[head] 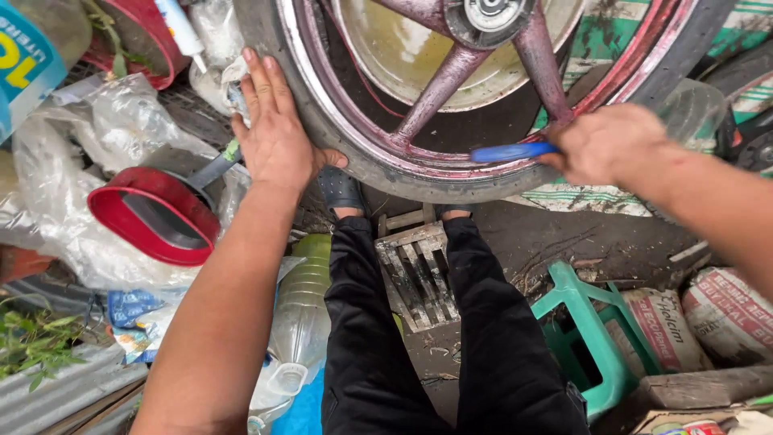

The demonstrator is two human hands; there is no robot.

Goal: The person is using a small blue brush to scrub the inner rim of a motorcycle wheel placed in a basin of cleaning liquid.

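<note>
A motorcycle wheel (451,80) with a black tyre and faded red spokes stands upright in front of me, its lower edge near my feet. My left hand (274,133) lies flat against the tyre's left side, fingers spread and thumb tucked under the tread. My right hand (608,145) is closed around a blue handle (511,151), likely a brush, whose tip reaches the rim at the base of a spoke. My black-trousered legs (435,338) run down the middle of the view.
A red scoop-like dipper (153,213) lies on crumpled clear plastic at the left. A clear plastic bottle (299,322) lies beside my left leg. A wooden slatted block (415,270) sits between my feet. A green plastic stool (592,338) and filled sacks (700,318) are at the right.
</note>
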